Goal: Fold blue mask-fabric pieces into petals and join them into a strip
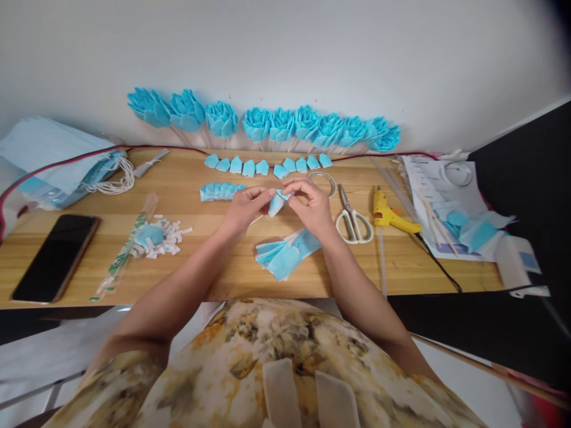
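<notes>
Between my two hands is a small piece of light blue fabric (pixel 277 204), partly folded. My left hand (pixel 250 205) pinches its left side, and my right hand (pixel 310 202) pinches its upper right edge. Below the hands lie several loose blue fabric strips (pixel 283 255), the right end under my right wrist. An overlapping row of folded blue petals (pixel 220 191) sits beside my left hand. Farther back, several separate folded petals (pixel 248 168) form a line across the table.
Finished blue fabric flowers (pixel 281 123) on sticks lean against the wall. White-handled scissors (pixel 354 223), a tape ring (pixel 328 181) and a yellow glue gun (pixel 392 214) lie right. Left are a phone (pixel 56 258), white scraps (pixel 167 238) and a stack of masks (pixel 57 148).
</notes>
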{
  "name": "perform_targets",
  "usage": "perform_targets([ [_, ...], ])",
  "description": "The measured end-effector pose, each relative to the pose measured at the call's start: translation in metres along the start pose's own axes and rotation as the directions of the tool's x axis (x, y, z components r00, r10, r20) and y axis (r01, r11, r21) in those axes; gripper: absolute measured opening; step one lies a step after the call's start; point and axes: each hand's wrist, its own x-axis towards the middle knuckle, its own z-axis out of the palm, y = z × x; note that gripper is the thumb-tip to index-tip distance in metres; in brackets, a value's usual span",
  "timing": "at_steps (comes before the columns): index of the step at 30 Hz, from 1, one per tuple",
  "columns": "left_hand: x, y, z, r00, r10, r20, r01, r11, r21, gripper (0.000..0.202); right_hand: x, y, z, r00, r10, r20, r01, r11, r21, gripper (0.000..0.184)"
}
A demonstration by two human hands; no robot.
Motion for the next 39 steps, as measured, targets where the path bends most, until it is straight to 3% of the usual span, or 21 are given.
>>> perform_targets([
  [11, 0.000, 0.004, 0.002, 0.999, -0.020, -0.041, 0.020, 1.000, -0.010, 0.031, -0.002, 0.001, 0.002, 0.999, 0.010, 0.036, -0.010, 1.000, 0.006, 0.017],
  [14, -0.001, 0.005, 0.002, 0.997, -0.010, -0.073, 0.008, 1.000, -0.025, 0.029, -0.002, 0.001, 0.001, 0.989, 0.139, 0.049, -0.146, 0.969, 0.199, 0.019],
  [17, -0.001, 0.005, 0.002, 0.995, 0.001, -0.096, -0.005, 0.999, -0.046, 0.028, -0.002, 0.002, 0.002, 0.946, 0.311, 0.093, -0.323, 0.865, 0.384, 0.036],
  [19, -0.001, 0.004, 0.001, 0.995, 0.010, -0.102, -0.015, 0.999, -0.045, 0.027, -0.002, 0.003, 0.004, 0.914, 0.380, 0.143, -0.404, 0.811, 0.423, 0.045],
  [22, 0.000, 0.003, 0.001, 0.995, 0.026, -0.100, -0.030, 0.999, -0.037, 0.028, -0.003, 0.001, 0.008, 0.887, 0.415, 0.203, -0.462, 0.785, 0.413, 0.042],
  [29, 0.000, 0.003, 0.001, 0.995, 0.044, -0.090, -0.045, 0.999, -0.015, 0.036, -0.004, 0.001, 0.015, 0.895, 0.435, 0.100, -0.440, 0.822, 0.361, 0.031],
  [39, -0.001, 0.004, 0.005, 0.993, 0.022, -0.113, -0.026, 0.999, -0.038, 0.046, -0.004, 0.003, 0.015, 0.918, 0.384, 0.097, -0.394, 0.857, 0.331, 0.029],
])
